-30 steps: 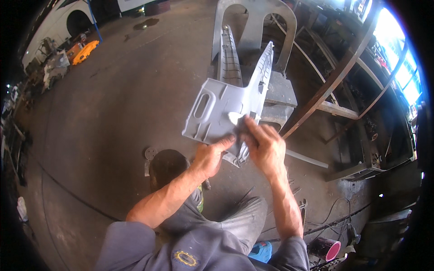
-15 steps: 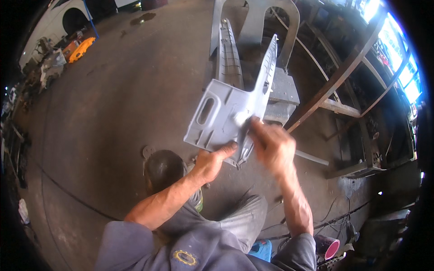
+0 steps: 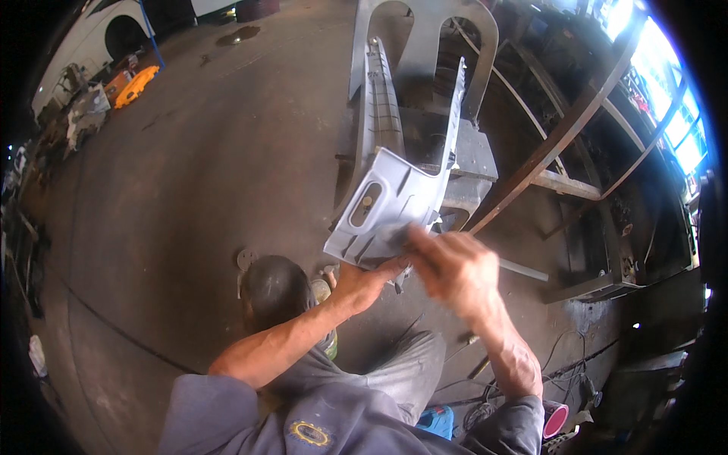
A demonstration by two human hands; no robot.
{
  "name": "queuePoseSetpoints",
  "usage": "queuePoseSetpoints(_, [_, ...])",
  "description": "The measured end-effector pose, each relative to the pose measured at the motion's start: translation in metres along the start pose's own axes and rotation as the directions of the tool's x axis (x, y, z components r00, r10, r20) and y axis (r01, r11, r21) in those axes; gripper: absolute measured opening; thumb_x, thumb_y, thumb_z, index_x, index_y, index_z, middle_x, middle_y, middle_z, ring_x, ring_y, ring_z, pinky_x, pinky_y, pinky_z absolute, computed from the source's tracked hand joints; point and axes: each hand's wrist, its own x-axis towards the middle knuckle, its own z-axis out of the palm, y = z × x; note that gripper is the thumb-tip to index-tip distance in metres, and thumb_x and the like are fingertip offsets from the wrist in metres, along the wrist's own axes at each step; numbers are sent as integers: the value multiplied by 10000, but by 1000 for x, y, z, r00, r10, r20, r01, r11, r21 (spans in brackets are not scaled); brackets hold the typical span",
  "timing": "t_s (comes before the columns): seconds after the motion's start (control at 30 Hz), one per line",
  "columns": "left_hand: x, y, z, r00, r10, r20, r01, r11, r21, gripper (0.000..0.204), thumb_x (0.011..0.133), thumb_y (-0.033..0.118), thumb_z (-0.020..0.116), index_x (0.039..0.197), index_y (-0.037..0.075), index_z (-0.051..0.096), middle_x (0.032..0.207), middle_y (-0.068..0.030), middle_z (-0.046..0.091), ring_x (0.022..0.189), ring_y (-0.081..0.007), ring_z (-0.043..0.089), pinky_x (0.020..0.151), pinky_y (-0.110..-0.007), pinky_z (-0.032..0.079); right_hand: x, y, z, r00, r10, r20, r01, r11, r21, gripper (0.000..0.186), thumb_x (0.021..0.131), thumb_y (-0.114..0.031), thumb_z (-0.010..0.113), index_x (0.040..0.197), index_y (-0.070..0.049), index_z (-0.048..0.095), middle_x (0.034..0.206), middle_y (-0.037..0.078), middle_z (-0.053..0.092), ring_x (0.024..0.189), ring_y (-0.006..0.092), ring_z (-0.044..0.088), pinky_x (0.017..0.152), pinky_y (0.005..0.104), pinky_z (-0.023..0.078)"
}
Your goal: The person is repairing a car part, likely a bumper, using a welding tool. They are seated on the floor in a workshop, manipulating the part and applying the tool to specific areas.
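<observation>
A pale grey plastic trim panel (image 3: 402, 189), with an oval slot near its left edge and two long ribbed arms pointing away, is tilted in front of me. Those arms reach over a grey chair (image 3: 479, 148). My left hand (image 3: 368, 287) grips the panel's near edge, thumb on top and fingers hidden beneath. Over the near right part of the panel, my right hand (image 3: 455, 265) is closed, its fingers pinched together and blurred. A grey patch lies by its fingertips; I cannot tell whether this is something held.
A rusty metal frame (image 3: 557, 140) stands to the right. By my left forearm sits a dark rounded thing (image 3: 277, 292). Cables (image 3: 580, 356) and a pink-rimmed tube (image 3: 556, 419) lie at lower right. An orange part (image 3: 136, 86) and a white vehicle (image 3: 83, 45) are far left.
The panel's near end has shifted right and slightly towards me, turning a little. My left hand has moved right with it. My right hand has moved slightly nearer to me.
</observation>
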Motion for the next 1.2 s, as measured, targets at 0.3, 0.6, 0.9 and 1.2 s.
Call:
queuePoseSetpoints(0.3, [-6, -17, 1, 996, 83, 38, -85, 994, 72, 386, 894, 91, 701, 1240, 12, 551, 1110, -75, 633, 1008, -158, 601, 859, -304, 500, 14, 22, 8, 988, 92, -123, -90, 996, 18, 384, 776, -213, 787, 1144, -132, 712, 698, 66, 642, 649, 241, 658, 599, 352, 547])
queuePoseSetpoints(0.6, [-5, -8, 3, 999, 31, 11, -32, 996, 83, 356, 908, 147, 688, 1205, -10, 567, 1067, -74, 646, 958, -174, 612, 826, -315, 505, 11, 17, 11, 974, 212, -83, -205, 975, 86, 365, 795, -167, 767, 1154, -129, 712, 789, 99, 687, 686, 255, 683, 612, 345, 545])
queuePoseSetpoints(0.9, [-8, -26, 9, 983, 180, -15, -180, 984, -7, 364, 900, 144, 700, 1205, -15, 581, 1086, -80, 654, 975, -174, 618, 849, -313, 508, -11, 0, 22, 995, 91, -40, -93, 995, -34, 412, 768, -184, 789, 1170, -148, 706, 750, 57, 671, 664, 227, 669, 612, 344, 559])
queuePoseSetpoints(1.2, [-3, -25, 12, 984, 177, 22, -174, 981, -84, 417, 900, 149, 702, 1257, 4, 544, 1118, -68, 640, 996, -167, 614, 860, -304, 510, -13, 2, 23, 992, 52, -113, -49, 999, 24, 347, 786, -179, 760, 1131, -189, 720, 762, 74, 675, 699, 214, 686, 625, 372, 562])
